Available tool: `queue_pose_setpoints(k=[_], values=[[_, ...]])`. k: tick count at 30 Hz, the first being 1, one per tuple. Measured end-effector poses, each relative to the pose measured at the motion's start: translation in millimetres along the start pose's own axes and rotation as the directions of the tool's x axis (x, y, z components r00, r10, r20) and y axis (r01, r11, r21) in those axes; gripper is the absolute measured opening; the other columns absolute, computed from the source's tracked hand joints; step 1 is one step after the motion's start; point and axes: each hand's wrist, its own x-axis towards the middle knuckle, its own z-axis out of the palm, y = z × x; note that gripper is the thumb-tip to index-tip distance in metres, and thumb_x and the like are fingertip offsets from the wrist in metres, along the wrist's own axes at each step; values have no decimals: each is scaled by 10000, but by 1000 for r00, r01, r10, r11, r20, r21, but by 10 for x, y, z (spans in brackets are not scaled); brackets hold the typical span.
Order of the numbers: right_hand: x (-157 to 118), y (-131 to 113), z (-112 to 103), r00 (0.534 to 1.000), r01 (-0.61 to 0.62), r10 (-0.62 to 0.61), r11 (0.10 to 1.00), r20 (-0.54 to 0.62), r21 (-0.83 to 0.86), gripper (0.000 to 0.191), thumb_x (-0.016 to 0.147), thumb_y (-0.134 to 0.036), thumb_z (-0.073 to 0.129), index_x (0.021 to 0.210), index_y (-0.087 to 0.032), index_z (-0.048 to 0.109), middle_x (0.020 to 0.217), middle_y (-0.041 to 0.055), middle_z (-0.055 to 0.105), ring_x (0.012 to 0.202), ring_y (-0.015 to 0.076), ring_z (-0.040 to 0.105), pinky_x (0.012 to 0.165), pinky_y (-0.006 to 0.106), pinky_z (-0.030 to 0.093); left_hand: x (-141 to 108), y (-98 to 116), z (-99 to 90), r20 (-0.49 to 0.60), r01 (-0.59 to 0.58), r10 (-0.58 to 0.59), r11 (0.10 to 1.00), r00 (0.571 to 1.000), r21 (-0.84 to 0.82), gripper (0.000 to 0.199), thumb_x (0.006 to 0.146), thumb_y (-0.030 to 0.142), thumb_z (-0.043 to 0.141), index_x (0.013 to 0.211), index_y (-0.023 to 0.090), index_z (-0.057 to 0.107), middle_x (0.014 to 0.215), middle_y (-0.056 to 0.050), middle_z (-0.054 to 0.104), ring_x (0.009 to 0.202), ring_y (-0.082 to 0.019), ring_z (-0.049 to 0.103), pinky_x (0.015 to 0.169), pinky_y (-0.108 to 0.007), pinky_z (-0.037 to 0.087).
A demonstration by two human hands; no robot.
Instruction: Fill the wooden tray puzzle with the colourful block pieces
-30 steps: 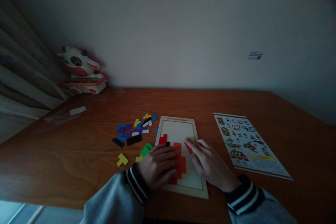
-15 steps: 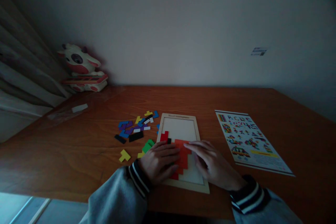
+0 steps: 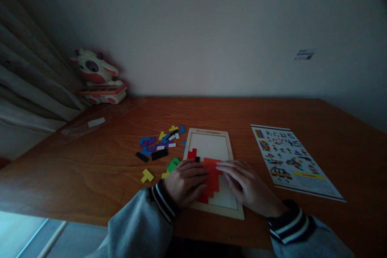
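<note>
A pale wooden puzzle tray (image 3: 231, 213) lies on the table, with flat orange-red pieces (image 3: 212, 175) set together inside it. Near its left side are a red piece (image 3: 192, 154) and a small black patch (image 3: 197, 159). My left hand (image 3: 188, 181) rests over the tray's left edge, fingers stretched across the red pieces and partly covering them. From the right, my right hand (image 3: 246, 181) reaches over the tray. Its fingertips touch the right edge of the orange-red pieces, and the fingers are extended with the thumb lower down.
Left of the tray lie loose puzzle pieces, among them a yellow piece (image 3: 147, 175), a green piece (image 3: 173, 164) and a black piece (image 3: 159, 154). A printed pattern sheet (image 3: 298, 161) is at the right. A cow toy (image 3: 98, 76) stands in the back left corner by a curtain (image 3: 30, 76).
The whole view has shifted slightly as my head moved. Both hands stay almost in the same place on the tray, and the pieces look unchanged.
</note>
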Motion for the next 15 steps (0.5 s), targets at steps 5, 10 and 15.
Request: queue_pose_setpoints(k=[5,10,15], values=[[-88,37,-25,998,-37,36,999,-49,-31,348,952,-162,475,1263,-271,586,1201,52,674,1105,204,628,948,391,531,14,34,-82,-42,20,-20,1000,999,-5,254,957,262,525,1135,192,692,1137,-86,731,1103,-218,646,949,-389,502],[-256,125,28,994,-41,32,995,-100,-92,311,956,-235,505,1253,-285,582,1185,51,667,1064,216,638,897,378,538,-8,126,-192,-83,84,-77,993,994,88,237,948,226,520,1110,202,691,1118,-75,740,1052,-210,665,878,-373,520],[-306,179,64,993,-34,22,994,-114,-104,278,957,-297,511,1219,-296,605,1165,44,670,1050,215,649,884,360,545,-169,-67,-334,-266,287,-230,937,936,199,239,934,187,529,1115,212,684,1155,-70,721,1053,-216,656,893,-391,526]])
